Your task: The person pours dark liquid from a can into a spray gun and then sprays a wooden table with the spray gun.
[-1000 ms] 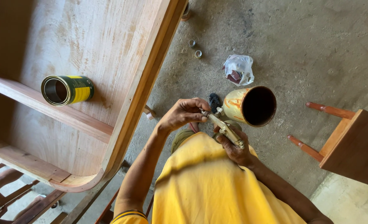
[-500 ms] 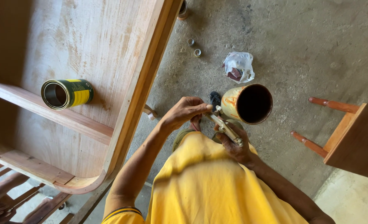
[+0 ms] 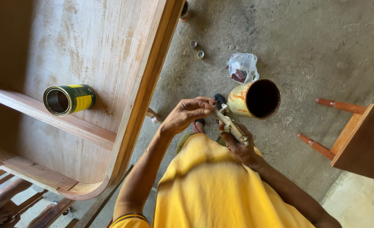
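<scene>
Metal spray gun (image 3: 233,126) sits in both my hands above the concrete floor (image 3: 322,46), its open cup (image 3: 256,99) tipped toward one o'clock. My right hand (image 3: 242,147) is clenched around the gun's handle from below; my left hand (image 3: 187,114) pinches a fitting at the gun's top end, at ten o'clock from the right. Just beyond the cup, at twelve, lies a plastic bag (image 3: 242,67). At nine o'clock a yellow tin (image 3: 68,99) lies on its side on the wooden tabletop (image 3: 90,46). At three o'clock stands a wooden stool (image 3: 360,139)
</scene>
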